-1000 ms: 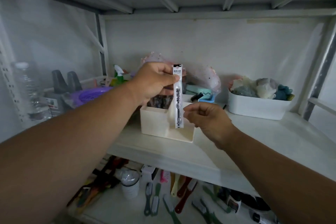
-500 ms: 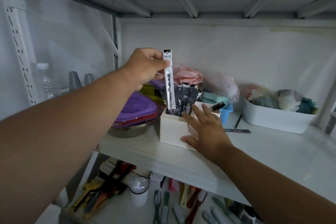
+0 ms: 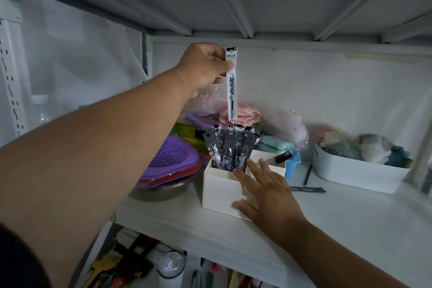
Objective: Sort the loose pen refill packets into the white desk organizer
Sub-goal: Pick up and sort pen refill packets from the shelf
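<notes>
My left hand pinches the top of a white pen refill packet, which hangs upright above the white desk organizer on the shelf. Several dark refill packets stand in the organizer's left compartment. My right hand lies flat with spread fingers against the organizer's front right side and holds nothing. One dark refill packet lies flat on the shelf to the right of the organizer, next to a loose dark pen refill.
Purple and red strainers in a metal bowl sit left of the organizer. A small blue basket and plastic bags are behind it. A white bin of soft items stands at right. The upper shelf is close overhead.
My left hand has lifted the white packet higher above the organizer. My right hand let go of the packet's lower end and came to rest on the organizer.
</notes>
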